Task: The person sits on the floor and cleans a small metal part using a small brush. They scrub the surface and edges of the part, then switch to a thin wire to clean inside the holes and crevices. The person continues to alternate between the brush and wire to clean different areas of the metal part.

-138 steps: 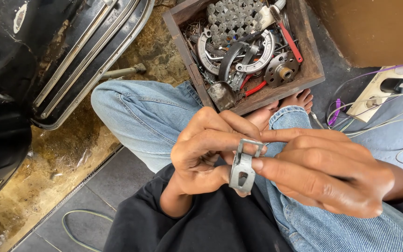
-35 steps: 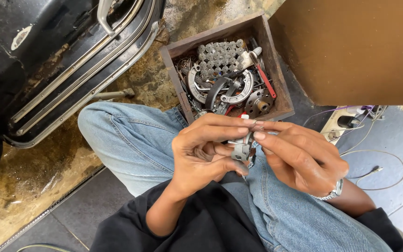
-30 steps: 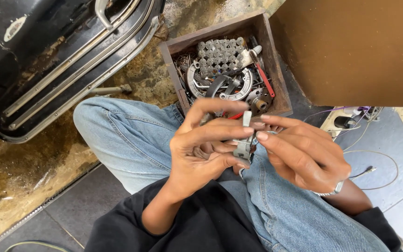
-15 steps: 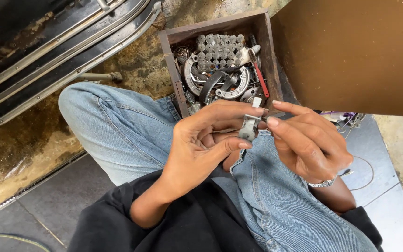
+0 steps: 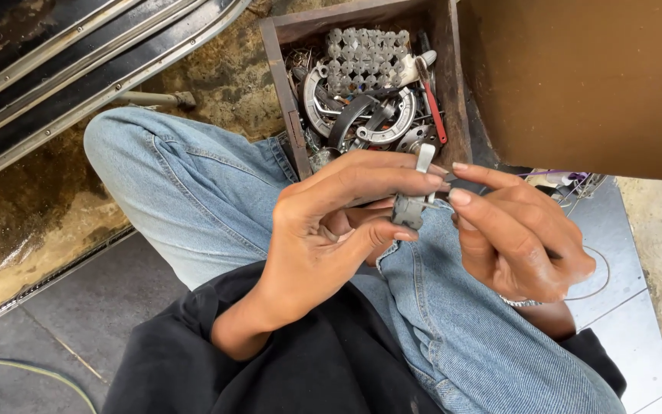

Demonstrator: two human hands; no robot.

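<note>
Head view: both hands, left hand point(image 5: 323, 230) and right hand point(image 5: 519, 234), are pinching a small grey metal bracket point(image 5: 410, 205) over denim knees; a wooden parts box point(image 5: 289, 115) is sitting at twelve o'clock, its lower contents hidden behind the fingers.

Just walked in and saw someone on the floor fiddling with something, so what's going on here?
A person in blue jeans sits cross-legged on the floor. Their left hand pinches a small grey metal bracket-like part between thumb and fingers, and the right hand touches it from the other side with its fingertips. Just beyond the hands stands an open dark wooden box full of metal parts, among them curved grey brake shoes and a red-handled tool. A black vehicle panel with metal trim strips lies to the left.
</note>
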